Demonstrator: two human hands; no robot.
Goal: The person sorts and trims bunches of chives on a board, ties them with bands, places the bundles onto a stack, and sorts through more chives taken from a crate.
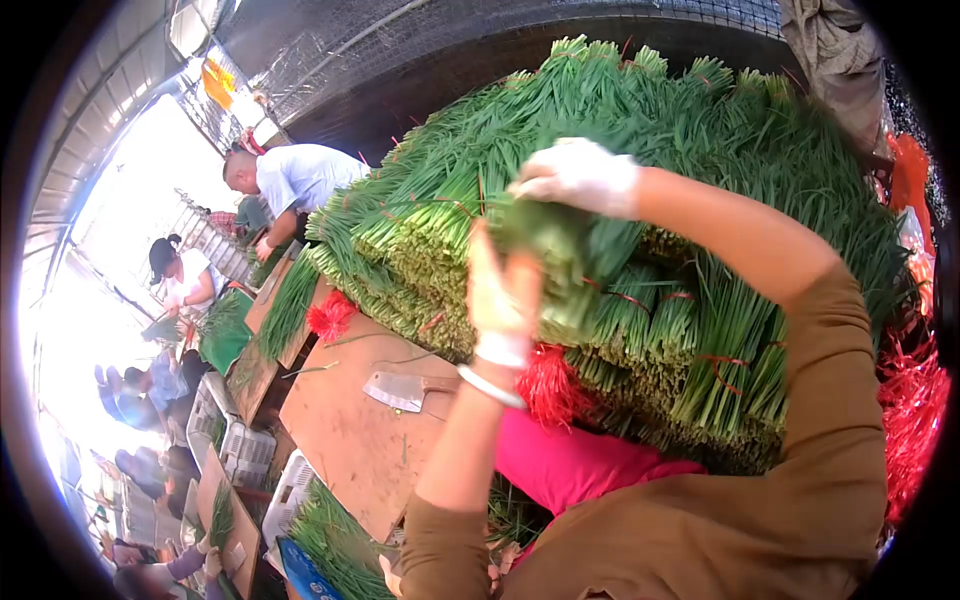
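Observation:
My right hand [580, 178], in a white glove, is closed round a bundle of green chives [560, 255], which is blurred by motion. My left hand [503, 290] is beside the bundle's left side with fingers stretched out; blur hides whether it touches. A white bracelet [490, 387] circles that wrist. Behind and below my hands rises a large heap of chive bundles [600, 100], several tied with red strips, cut ends facing me. A cleaver [408, 390] lies flat on the wooden board [350, 440], left of my left forearm.
Red plastic ties hang in a bunch [550, 388] at the heap's front; another red bunch [332, 317] sits at the board's far edge. Loose chives [335, 540] fill a crate [290, 495] at lower left. Several other people work along the left, one in a light shirt [305, 175].

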